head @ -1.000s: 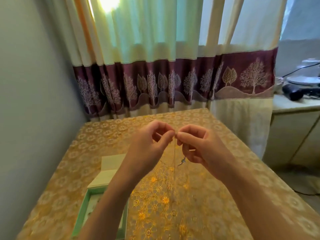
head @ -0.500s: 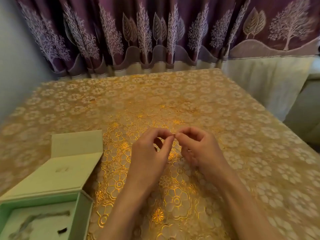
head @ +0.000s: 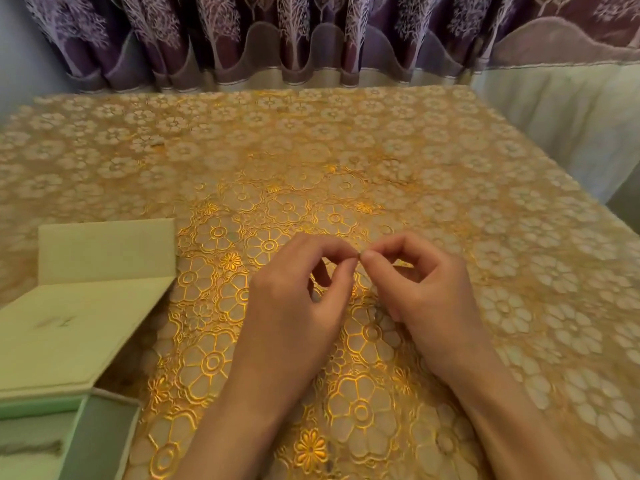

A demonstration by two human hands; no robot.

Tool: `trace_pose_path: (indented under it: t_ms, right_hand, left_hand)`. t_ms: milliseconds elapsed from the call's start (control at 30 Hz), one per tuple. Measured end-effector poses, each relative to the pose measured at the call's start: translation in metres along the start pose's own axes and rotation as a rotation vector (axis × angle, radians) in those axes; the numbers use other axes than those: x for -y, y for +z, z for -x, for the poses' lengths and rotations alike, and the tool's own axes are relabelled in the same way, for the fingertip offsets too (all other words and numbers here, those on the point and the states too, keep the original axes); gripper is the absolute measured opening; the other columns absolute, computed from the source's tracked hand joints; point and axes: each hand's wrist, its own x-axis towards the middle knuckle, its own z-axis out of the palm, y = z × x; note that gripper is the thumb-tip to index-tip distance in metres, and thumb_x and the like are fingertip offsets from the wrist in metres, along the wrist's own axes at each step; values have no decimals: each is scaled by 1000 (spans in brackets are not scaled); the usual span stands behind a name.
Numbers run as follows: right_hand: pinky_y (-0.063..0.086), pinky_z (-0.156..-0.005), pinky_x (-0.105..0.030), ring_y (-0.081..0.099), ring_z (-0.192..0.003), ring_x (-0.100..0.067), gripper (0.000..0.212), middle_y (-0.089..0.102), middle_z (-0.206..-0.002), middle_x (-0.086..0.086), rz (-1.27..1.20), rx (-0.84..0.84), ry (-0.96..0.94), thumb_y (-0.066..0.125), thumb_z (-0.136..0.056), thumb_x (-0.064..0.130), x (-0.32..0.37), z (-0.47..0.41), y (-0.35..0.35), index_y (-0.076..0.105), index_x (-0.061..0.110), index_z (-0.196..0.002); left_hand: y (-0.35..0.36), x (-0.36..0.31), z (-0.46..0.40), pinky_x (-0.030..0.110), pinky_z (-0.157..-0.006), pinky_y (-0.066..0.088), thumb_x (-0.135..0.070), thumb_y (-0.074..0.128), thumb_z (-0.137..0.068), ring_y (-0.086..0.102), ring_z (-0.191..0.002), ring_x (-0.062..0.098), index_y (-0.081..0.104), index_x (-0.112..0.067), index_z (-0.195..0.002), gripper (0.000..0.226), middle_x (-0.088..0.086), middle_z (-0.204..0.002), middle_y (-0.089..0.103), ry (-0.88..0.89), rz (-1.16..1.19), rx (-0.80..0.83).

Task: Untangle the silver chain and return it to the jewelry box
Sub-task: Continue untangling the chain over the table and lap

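Compared with a second ago, the hands have come down from in front of the curtain [head: 311, 39] to just above the gold flowered tablecloth [head: 346, 140], near its front edge and a little right of the open box, and the head now looks down at them. The left hand [head: 298, 303] has thumb and forefinger closed to a pinch, the other fingers curled under; the right hand [head: 422, 296] mirrors it, and the two pinches almost meet tip to tip. Between them only a tiny glint of the silver chain [head: 360, 257] shows; a faint thread seems to hang below toward the cloth, but it is too fine to follow, so whether the knot is out cannot be told. A second ago the chain hung in a long line from the raised hands, with a small clasp or pendant beside it; now that length is lost against the pattern. The jewelry box [head: 104, 434] stands at the front left corner of the cloth, its pale lid [head: 86, 306] folded back. Lowering the work toward the box suggests the untangling is nearly finished, yet the chain is not in the box.
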Motion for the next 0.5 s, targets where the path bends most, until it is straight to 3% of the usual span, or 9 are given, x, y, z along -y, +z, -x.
trace_pose_path:
  t_ms: [300, 500]
  right_hand:
    - [32, -39, -14, 39, -38, 0, 24, 51, -46, 13, 25, 43, -26, 63, -83, 0, -2, 2, 1, 62, 17, -66]
    - [37, -45, -13, 47, -42, -1, 10, 54, -46, 15, 109, 21, -82, 61, -75, 20, -6, 3, 4, 62, 23, -65]
  left_hand:
    - [1, 4, 0, 12, -64, 40, -23, 56, -83, 52, -67, 4, 66, -19, -84, 11, -13, -79, 61, 20, -34, -12]
    - [0, 5, 1, 10, -65, 36, -21, 57, -83, 46, -68, 1, 65, -16, -84, 10, -10, -79, 60, 51, -119, -13]
